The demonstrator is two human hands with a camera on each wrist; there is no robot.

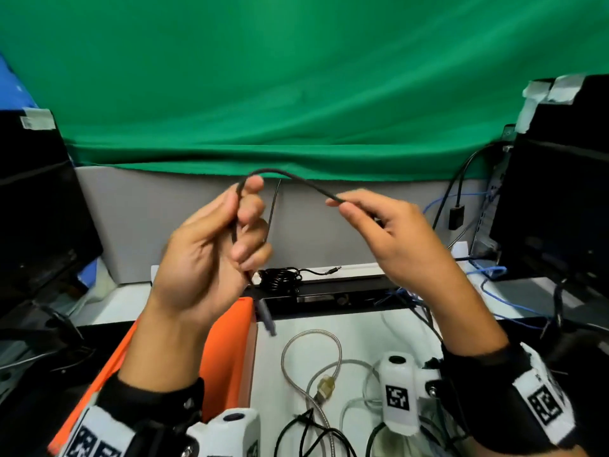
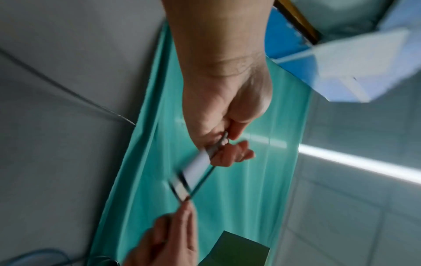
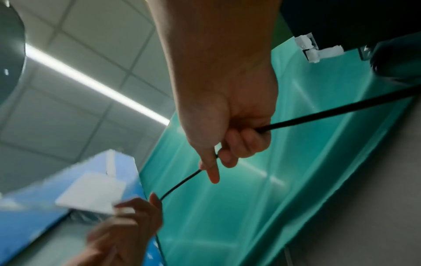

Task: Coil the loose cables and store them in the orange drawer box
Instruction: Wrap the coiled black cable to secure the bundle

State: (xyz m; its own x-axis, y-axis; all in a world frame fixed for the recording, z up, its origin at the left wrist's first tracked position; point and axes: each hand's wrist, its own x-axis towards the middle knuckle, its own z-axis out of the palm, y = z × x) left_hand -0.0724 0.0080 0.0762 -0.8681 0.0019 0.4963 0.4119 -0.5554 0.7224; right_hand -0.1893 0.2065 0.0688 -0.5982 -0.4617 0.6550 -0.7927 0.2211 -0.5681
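Both hands are raised above the desk with a thin black cable [image 1: 290,177] arching between them. My left hand [image 1: 230,232] grips one part of the cable in curled fingers, and the cable's grey plug [image 1: 265,316] dangles below that hand. My right hand [image 1: 342,206] pinches the cable [image 3: 182,181] between thumb and forefinger; the rest runs off behind it. The orange drawer box [image 1: 227,351] lies under my left forearm. A braided silver cable [image 1: 313,354] with a clear plug and several black cables [image 1: 313,430] lie loose on the white desk.
A coiled black cord [image 1: 280,278] with a barrel plug lies on the shelf behind. Black monitors [image 1: 553,199] stand at both sides, blue network cables [image 1: 494,285] trail at the right, and a green cloth [image 1: 296,77] hangs at the back.
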